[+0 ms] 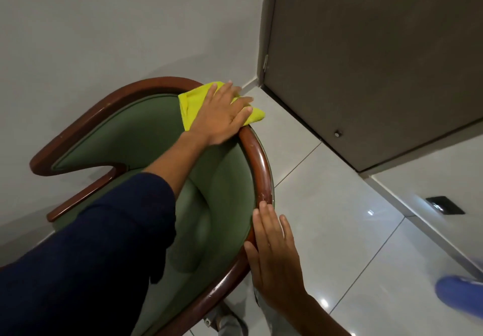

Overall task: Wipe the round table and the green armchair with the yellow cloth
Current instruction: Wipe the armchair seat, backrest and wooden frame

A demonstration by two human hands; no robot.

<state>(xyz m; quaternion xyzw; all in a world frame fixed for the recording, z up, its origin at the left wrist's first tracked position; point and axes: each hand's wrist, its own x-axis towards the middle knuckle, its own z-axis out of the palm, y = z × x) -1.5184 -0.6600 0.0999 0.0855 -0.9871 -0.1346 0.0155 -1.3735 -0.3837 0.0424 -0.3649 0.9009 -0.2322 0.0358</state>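
Note:
The green armchair (146, 137) with a curved brown wooden rim fills the middle of the view, seen from above. The yellow cloth (193, 101) lies folded over the top of the rim at the chair's back. My left hand (222, 116), reaching across the seat in a dark blue sleeve, presses flat on the cloth with fingers spread. My right hand (274, 260) rests flat against the outer side of the wooden rim, lower right, holding nothing. The round table is not in view.
A white wall stands behind the chair. A grey-brown door (366, 61) with a floor stopper (337, 134) is at the right. Glossy white floor tiles (326, 205) spread right of the chair. A blurred blue object (460, 299) sits at the lower right edge.

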